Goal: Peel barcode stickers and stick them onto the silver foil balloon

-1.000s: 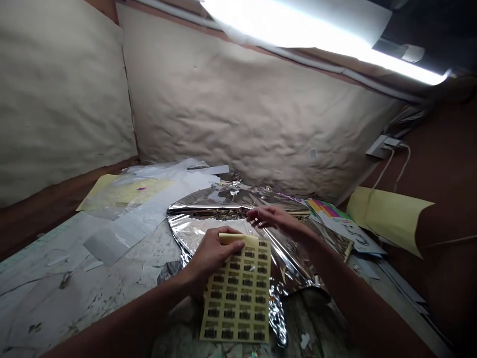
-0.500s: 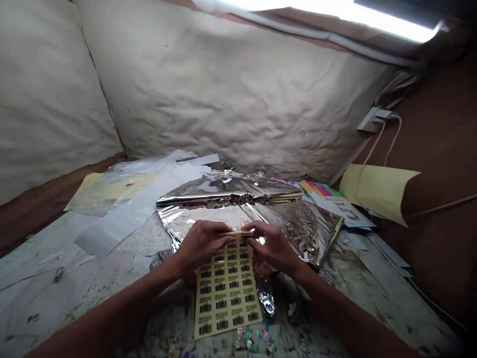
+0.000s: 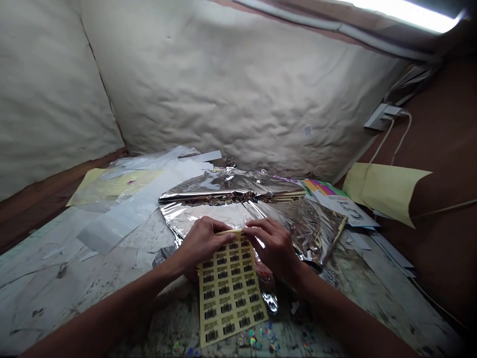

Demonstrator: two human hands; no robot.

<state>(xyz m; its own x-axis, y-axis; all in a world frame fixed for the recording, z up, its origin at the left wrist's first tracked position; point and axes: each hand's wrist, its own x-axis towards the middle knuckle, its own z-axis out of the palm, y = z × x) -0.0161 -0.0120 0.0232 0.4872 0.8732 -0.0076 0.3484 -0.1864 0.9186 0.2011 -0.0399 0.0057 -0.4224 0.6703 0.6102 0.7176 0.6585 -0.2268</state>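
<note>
Both hands are meeting at the top edge of the yellow label sheet (image 3: 230,297); the left hand (image 3: 201,243) is gripping that edge from the left, fingers (image 3: 223,233) closed down on it; the right hand (image 3: 274,246) is coming in from the other side, fingers pinched together on the same curled-over edge. The sheet, covered in rows of small barcode labels, is lying on the table (image 3: 67,283) right in front of the person, its upper part overlapping the crumpled silver foil (image 3: 231,191) spread out behind the hands. Shiny confetti bits (image 3: 261,340) are sitting just below the sheet's lower edge; a colourful card (image 3: 328,195) and a yellow paper (image 3: 383,191) are lying off to the right, well apart from the hands.
</note>
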